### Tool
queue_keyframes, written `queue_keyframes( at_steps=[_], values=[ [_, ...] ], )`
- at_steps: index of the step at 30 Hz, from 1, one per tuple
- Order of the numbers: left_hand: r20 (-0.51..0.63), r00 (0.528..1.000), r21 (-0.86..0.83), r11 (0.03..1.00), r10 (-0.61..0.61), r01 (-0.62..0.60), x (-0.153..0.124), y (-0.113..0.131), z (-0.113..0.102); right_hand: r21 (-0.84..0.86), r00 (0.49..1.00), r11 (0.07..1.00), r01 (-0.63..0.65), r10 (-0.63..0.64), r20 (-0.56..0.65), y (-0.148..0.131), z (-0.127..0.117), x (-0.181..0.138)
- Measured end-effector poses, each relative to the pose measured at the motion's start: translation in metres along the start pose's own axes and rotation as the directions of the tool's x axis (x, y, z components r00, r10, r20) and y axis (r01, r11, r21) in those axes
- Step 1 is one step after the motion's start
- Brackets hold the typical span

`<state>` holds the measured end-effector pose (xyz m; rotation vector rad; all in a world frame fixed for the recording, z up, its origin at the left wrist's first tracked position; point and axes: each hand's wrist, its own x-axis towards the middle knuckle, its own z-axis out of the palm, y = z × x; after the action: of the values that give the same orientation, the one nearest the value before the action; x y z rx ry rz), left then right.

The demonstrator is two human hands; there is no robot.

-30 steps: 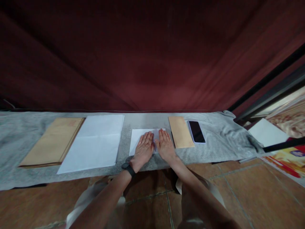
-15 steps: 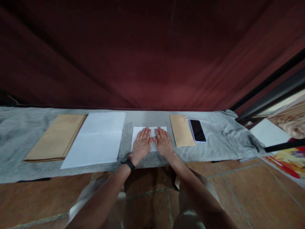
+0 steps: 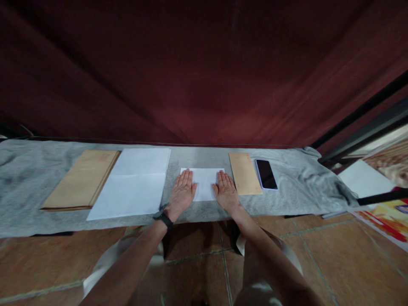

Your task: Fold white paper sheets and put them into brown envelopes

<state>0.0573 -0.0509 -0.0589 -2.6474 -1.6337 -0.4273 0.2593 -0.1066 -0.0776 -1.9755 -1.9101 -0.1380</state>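
Note:
A small white sheet of paper (image 3: pixel 204 183), apparently folded, lies on the grey cloth in front of me. My left hand (image 3: pixel 182 190) rests flat over its left edge, fingers stretched away from me. Over the right edge, my right hand (image 3: pixel 226 191) lies flat in the same way, its thumb pointing inward. Both palms face down and neither hand grips anything. Just right of my right hand is a brown paper envelope (image 3: pixel 246 174). A stack of larger white paper sheets (image 3: pixel 134 182) with a crease across the top one lies left of my left hand.
Brown envelopes (image 3: pixel 81 180) are stacked at the far left, beside the white sheets. A phone (image 3: pixel 266 174) with a dark screen lies right of the single envelope. The grey cloth (image 3: pixel 299 182) covers a narrow surface before a dark red curtain (image 3: pixel 204 85). Tiled floor (image 3: pixel 197 272) shows below.
My hands have slid apart, from near the middle of the small white paper out to its left and right edges. The view has shifted slightly.

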Motion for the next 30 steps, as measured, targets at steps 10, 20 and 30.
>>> queue_keyframes(
  at_steps=[10, 20, 30],
  values=[
    [0.025, 1.000, 0.007, 1.000, -0.014, 0.013, -0.005, -0.007, -0.007, -0.031, 1.000, 0.999, -0.030, 0.029, -0.007, -0.002, -0.012, -0.021],
    [0.028, 0.999, 0.040, 0.999, 0.017, -0.018, -0.006, -0.005, -0.009, 0.134, 0.972, 0.973, 0.186, -0.202, 0.120, -0.032, -0.029, -0.020],
    [0.043, 0.999, 0.089, 0.996, 0.010, -0.014, -0.006, -0.005, -0.008, 0.046, 0.993, 0.993, 0.112, -0.114, 0.042, -0.019, -0.013, -0.024]
  ],
)
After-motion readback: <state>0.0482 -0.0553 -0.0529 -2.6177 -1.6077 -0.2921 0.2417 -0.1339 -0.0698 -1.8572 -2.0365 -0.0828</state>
